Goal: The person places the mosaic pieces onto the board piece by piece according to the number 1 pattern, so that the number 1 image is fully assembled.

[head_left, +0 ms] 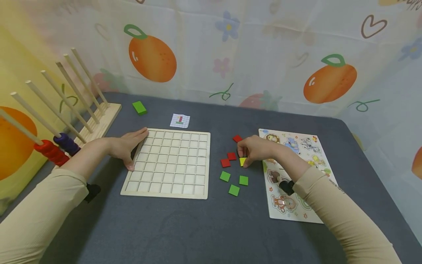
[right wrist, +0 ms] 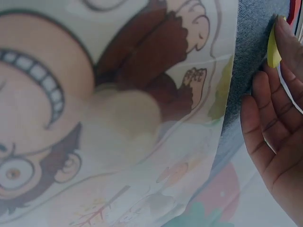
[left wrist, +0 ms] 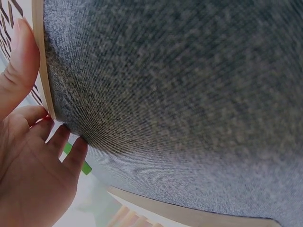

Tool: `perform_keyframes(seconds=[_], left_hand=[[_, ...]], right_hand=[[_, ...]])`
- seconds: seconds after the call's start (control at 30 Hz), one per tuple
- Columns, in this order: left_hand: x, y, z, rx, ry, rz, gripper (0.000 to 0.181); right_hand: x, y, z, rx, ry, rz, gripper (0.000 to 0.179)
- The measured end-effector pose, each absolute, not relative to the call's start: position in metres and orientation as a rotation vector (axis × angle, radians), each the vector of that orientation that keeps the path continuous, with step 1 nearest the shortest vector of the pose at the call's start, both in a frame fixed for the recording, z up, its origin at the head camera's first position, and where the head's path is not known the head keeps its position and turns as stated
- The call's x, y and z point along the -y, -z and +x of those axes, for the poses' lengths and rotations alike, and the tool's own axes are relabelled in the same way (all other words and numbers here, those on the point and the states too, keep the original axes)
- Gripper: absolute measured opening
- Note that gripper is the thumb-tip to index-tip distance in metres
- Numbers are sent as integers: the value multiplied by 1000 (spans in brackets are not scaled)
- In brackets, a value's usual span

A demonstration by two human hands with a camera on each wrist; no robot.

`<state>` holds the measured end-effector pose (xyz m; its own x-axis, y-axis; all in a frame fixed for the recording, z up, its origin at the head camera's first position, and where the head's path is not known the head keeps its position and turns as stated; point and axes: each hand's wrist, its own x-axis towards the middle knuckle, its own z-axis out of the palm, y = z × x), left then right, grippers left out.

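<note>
Hands rest well apart over the tabletop (head_left: 197, 231): in the head view the left hand (head_left: 123, 146) has thumb and fingers spread wide along the left side of the grid board (head_left: 170, 164), while the right hand (head_left: 257, 148) is narrowed in a pinch on a yellow tile (head_left: 242, 161). The relation that seems to matter runs sideways: the tile lies to the right of the board, apart from it, with two of the red tiles (head_left: 225, 162) in the gap. The right hand has the tile and the left is well off on the board's far side; the tile looks square, so no long axis stands out. Green tiles (head_left: 234, 190) lie nearer the person, and an animal picture board (head_left: 287, 200) sits just right, partly under the right forearm. From the left wrist, the thumb lies against the grid board's rim and the other fingers reach its corner, pinching nothing that shows. From the right wrist, the thumb presses the yellow tile, seen tilted, the other fingers loosely bent beneath; whether it is clear of the tabletop I cannot tell.
</note>
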<state>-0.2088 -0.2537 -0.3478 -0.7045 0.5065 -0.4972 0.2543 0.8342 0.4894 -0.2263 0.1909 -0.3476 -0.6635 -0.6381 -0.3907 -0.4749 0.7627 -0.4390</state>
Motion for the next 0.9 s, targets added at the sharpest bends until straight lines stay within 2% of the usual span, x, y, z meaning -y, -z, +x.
perform_keyframes(seconds=[0.9], left_hand=[[252,348,-209,-2380,-493,536,134]], right_hand=[[-189,342,-231,-2395,549,-922,16]])
